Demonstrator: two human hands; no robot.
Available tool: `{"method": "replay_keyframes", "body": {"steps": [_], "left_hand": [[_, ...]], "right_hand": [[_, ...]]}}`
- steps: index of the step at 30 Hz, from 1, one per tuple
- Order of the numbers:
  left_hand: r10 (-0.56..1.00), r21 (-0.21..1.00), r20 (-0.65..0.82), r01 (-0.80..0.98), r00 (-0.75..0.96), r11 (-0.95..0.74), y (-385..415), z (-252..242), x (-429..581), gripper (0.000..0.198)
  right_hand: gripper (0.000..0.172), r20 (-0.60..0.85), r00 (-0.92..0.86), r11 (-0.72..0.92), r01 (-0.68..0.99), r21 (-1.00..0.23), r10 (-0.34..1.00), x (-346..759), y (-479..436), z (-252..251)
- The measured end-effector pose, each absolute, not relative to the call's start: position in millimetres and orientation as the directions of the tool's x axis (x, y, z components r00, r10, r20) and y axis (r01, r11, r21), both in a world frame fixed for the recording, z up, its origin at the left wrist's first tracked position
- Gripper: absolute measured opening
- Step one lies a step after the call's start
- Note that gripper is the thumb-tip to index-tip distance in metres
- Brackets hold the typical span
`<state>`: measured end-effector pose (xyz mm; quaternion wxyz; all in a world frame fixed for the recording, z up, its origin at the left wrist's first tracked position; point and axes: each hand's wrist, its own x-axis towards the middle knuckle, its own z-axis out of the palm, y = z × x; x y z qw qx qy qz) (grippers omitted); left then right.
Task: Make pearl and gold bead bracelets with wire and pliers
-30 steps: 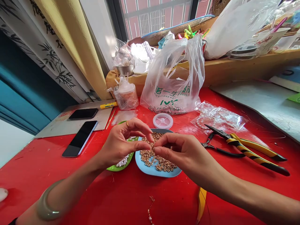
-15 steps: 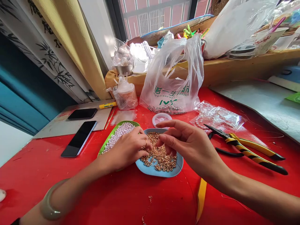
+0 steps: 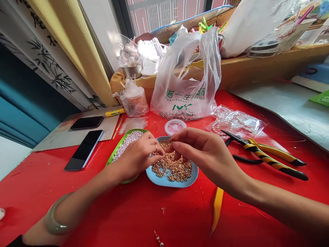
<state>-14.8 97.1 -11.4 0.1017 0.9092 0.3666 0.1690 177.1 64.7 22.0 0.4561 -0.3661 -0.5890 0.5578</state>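
A blue dish [image 3: 191,177] heaped with small gold beads [image 3: 174,168] sits on the red table [image 3: 128,219], touching a green dish [image 3: 116,155] of white pearls [image 3: 127,141] on its left. My left hand [image 3: 137,156] lies knuckles-up across both dishes, its fingertips curled down into the gold beads; what they pinch is hidden. My right hand [image 3: 203,151] hovers over the blue dish with thumb and fingertips drawn close together just above the beads. A short beaded chain [image 3: 158,228] lies on the table in front of the dishes.
Yellow-handled pliers [image 3: 267,157] lie to the right, a clear bag of pearls [image 3: 235,120] behind them. A thread spool [image 3: 175,126] and a white plastic bag [image 3: 186,82] stand behind the dishes. Two phones [image 3: 84,149] rest at the left. A yellow strip [image 3: 217,209] lies near my right forearm.
My hands came apart from a raised pinch over the dishes. The left hand dropped into the gold beads, uncovering the pearls; the right hand lifted slightly and curled its fingers over the dish.
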Motion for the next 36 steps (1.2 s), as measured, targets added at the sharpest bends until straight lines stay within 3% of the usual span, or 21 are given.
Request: {"method": "replay_keyframes", "body": {"steps": [2,5,11,20,27,32,34,36], "left_hand": [[0.728,0.348,0.283,0.640,0.625,-0.685,101,-7,-19,0.010],[0.823,0.350,0.245,0.745,0.512,-0.568,106,5,-29,0.010],[0.956,0.300,-0.033,0.915,0.292,-0.270,120,16,-51,0.017],[0.899,0.301,-0.170,0.890,0.404,-0.343,129,4,-61,0.014],[0.901,0.376,-0.147,0.865,0.409,-0.331,129,-2,-59,0.010],[0.933,0.504,-0.063,0.818,0.354,-0.276,124,8,-48,0.011],[0.937,0.629,-0.033,0.736,0.348,-0.251,118,13,-42,0.012],[0.939,0.842,-0.036,0.517,0.342,-0.156,111,16,-35,0.010]], "right_hand": [[0.006,0.117,-0.315,0.100,-0.070,-0.993,0.942,177,65,21],[0.006,0.116,-0.318,0.101,-0.065,-0.993,0.941,178,65,20],[0.010,0.089,-0.304,0.088,-0.016,-0.996,0.948,177,68,22],[0.008,0.092,-0.321,0.092,-0.016,-0.996,0.942,176,69,20],[0.008,0.089,-0.320,0.106,0.035,-0.994,0.943,177,69,18],[0.010,0.069,-0.331,0.095,0.065,-0.993,0.941,177,70,17],[0.011,0.057,-0.336,0.084,0.069,-0.994,0.940,177,69,18],[0.010,0.022,-0.357,0.048,0.065,-0.997,0.934,177,68,18]]}}
